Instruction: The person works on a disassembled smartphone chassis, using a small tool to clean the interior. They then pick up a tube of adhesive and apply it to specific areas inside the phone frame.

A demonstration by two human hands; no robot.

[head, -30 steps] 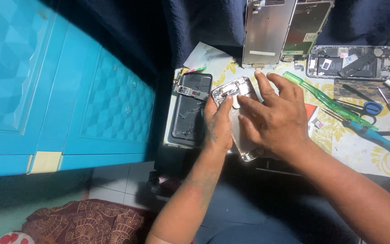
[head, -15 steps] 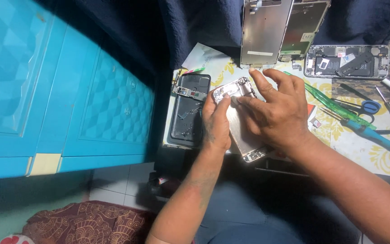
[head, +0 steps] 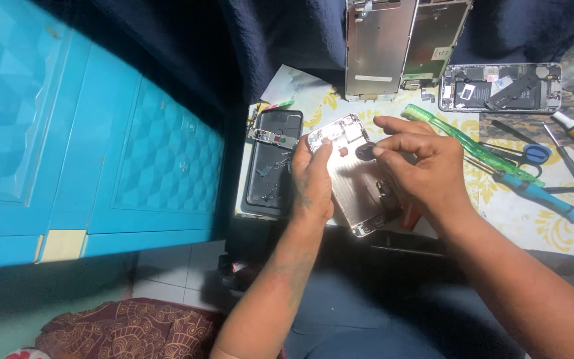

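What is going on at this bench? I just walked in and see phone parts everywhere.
A person is working on an opened silver metal phone housing. The left hand steadies its left edge, while the right hand pinches at a small dark round part near its top. A black phone back shell lies beside it, and a green plastic toothbrush lies to the right.

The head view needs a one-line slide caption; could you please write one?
Left hand steadies an opened phone housing while right hand pinches at it, beside green toothbrush.
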